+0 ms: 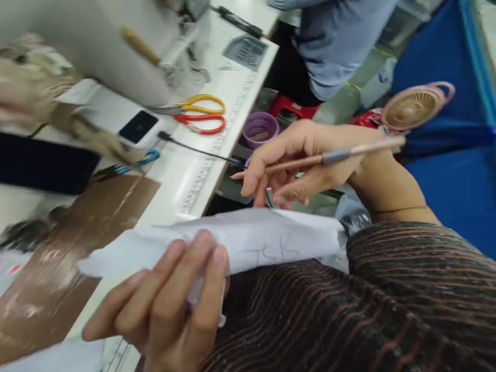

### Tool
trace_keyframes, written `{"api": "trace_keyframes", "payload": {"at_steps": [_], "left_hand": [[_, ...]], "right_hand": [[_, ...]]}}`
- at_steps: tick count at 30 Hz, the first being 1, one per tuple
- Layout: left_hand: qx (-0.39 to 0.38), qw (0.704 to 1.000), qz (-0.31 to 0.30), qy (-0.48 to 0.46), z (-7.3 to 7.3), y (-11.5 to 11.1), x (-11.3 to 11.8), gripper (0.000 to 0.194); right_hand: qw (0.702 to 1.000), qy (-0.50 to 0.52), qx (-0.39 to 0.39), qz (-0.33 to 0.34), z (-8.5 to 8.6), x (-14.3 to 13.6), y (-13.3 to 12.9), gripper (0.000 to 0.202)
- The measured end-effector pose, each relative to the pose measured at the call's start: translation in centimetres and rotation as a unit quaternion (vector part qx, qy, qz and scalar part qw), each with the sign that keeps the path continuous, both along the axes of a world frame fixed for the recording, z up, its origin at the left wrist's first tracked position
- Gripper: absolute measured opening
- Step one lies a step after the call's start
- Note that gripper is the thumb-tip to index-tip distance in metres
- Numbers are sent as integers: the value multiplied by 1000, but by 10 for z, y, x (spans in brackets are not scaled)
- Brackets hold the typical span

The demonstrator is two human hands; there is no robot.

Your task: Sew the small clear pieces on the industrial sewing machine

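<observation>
A folded white piece (pixel 251 232), cloth or paper, I cannot tell which, stretches across the view above my lap. Pencil-like letters are handwritten near its right end. My left hand (pixel 170 305) grips it from below, fingers pressed on its front and the thumb hidden behind. Just above its upper edge, my right hand (pixel 306 160) is closed around a slim pencil (pixel 364 150) with a grey band. The pencil's tip points left, apart from the white piece.
Left, on the white table (pixel 174 186), lie scissors (pixel 199 113) with yellow and red handles, a white power bank (pixel 141 129) with a cable, and a dark phone (pixel 42 163). A sewing machine (pixel 116 46) stands behind. A pink fan (pixel 413 108) and a person in blue (pixel 341 41) are beyond.
</observation>
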State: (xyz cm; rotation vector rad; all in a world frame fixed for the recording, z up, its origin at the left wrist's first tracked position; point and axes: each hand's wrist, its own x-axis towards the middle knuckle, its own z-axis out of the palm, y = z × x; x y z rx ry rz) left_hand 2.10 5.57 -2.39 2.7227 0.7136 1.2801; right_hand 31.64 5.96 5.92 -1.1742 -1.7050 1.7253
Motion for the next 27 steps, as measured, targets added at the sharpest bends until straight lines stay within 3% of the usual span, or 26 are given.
{"api": "trace_keyframes", "payload": {"at_steps": [2, 3, 5, 7, 12, 15, 20, 24, 27], "left_hand": [[134, 989, -54, -4, -9, 23, 25, 34], [147, 987, -66, -8, -13, 32, 40, 36], [133, 986, -96, -28, -18, 43, 66, 37], [139, 981, -125, -46, -21, 46, 86, 38], [128, 973, -190, -38, -26, 46, 112, 36], [99, 969, -215, -65, -31, 44, 127, 33], [149, 964, -205, -86, -32, 31, 147, 23], [137, 977, -152, -57, -25, 17, 135, 18], [128, 988, -76, -43, -23, 15, 118, 19]], "right_hand": [[993, 27, 37, -110, -3, 19, -14, 20], [984, 40, 56, -164, -4, 27, -23, 17], [967, 57, 65, -240, -5, 41, -42, 28], [959, 41, 61, -274, -4, 47, -63, 39], [940, -100, 98, -310, -4, 43, -106, 28], [931, -124, 77, -335, -13, 44, -118, 25], [906, -93, 75, -407, -40, 52, -134, 26], [889, -58, 88, -446, -61, 50, -130, 31], [883, -49, 88, -459, -75, 49, -104, 35]]}}
